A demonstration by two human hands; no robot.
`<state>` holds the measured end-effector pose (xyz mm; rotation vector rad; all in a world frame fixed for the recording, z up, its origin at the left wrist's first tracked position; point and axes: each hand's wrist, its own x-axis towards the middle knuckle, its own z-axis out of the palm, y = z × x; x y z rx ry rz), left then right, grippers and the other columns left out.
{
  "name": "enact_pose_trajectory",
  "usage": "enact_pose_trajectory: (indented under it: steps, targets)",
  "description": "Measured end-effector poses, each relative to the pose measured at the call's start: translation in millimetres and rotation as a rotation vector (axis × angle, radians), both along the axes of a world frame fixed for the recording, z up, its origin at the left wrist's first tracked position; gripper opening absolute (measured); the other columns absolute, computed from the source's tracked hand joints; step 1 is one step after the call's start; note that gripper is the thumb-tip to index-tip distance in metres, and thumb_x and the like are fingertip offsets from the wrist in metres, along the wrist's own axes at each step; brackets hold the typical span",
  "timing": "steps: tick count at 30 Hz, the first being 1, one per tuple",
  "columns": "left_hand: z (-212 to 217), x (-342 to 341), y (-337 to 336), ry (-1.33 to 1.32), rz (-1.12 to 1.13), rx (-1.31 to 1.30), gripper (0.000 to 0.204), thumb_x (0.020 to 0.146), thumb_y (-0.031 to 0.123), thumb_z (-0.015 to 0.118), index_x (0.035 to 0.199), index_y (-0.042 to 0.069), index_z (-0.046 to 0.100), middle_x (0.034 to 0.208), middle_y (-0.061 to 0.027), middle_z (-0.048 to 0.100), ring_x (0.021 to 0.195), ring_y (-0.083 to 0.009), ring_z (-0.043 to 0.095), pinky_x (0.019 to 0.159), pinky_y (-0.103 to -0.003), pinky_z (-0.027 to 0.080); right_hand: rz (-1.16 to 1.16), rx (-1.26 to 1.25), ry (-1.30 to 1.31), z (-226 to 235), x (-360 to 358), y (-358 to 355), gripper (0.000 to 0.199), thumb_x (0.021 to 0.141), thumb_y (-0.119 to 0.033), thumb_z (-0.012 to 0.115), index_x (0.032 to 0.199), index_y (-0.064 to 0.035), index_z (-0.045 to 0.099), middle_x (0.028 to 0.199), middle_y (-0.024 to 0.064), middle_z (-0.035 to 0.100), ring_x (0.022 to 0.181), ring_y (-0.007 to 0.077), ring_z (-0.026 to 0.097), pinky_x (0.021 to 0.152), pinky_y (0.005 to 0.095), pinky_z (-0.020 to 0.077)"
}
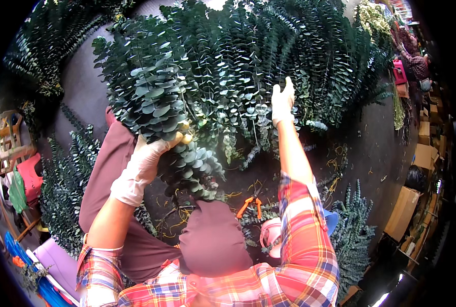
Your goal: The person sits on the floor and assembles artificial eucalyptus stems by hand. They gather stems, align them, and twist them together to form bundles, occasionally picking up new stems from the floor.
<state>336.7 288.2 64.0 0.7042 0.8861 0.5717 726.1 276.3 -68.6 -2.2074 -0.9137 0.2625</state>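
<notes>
My left hand (147, 159), in a whitish glove, is closed round the stems of a bunch of eucalyptus (156, 97), whose round grey-green leaves fan out above the fist. Lower stems of leaves hang below it, over my knee. Farther right, my right hand (283, 102), gloved too, reaches forward with its fingers stretched out and nothing seen in them. It is at the near side of a large heap of eucalyptus branches (238, 66); whether it touches the leaves I cannot tell. Orange-handled pruning shears (250, 204) lie on the dark floor between my arms.
More eucalyptus branches (67, 189) lie at my left, and another pile (353, 235) at my right. A pink object (271, 236) sits by my right elbow. Cardboard boxes (402, 212) line the right side. A wooden chair (12, 140) stands far left. Another person (418, 66) is at the far right.
</notes>
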Motion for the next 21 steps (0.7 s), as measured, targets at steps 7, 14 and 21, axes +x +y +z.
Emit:
enact_pose_trajectory:
  steps: [7,14,21]
  targets:
    - [2,0,3,0.019,-0.07,-0.007,0.049,0.086,0.021,0.073,0.127,-0.002,0.058,0.095,-0.0052,0.067,0.088,-0.0145,0.064,0.084,-0.029,0.051,0.186,-0.186,0.213,-19,10,14,0.054,0.086,-0.024,0.068,0.134,-0.001,0.056,0.117,0.0129,0.069,0.102,0.0175,0.063,0.092,0.03,0.0465]
    - [-2,2,2,-0.033,-0.026,0.028,0.055,0.086,0.022,0.074,0.132,-0.003,0.054,0.104,-0.0093,0.069,0.091,-0.0155,0.065,0.084,-0.029,0.052,0.475,0.26,0.063,37,-95,-41,0.04,0.091,-0.011,0.066,0.131,-0.0103,0.062,0.098,0.0134,0.069,0.082,0.0239,0.066,0.073,0.0318,0.0528]
    - [-6,-1,1,-0.117,0.009,0.033,0.055,0.083,0.013,0.074,0.134,0.003,0.054,0.127,-0.0081,0.063,0.102,-0.016,0.063,0.092,-0.032,0.05,0.843,0.305,0.128,74,-163,-90,0.055,0.073,0.009,0.07,0.126,-0.0066,0.063,0.082,0.0112,0.065,0.07,0.0274,0.062,0.064,0.0354,0.0504]
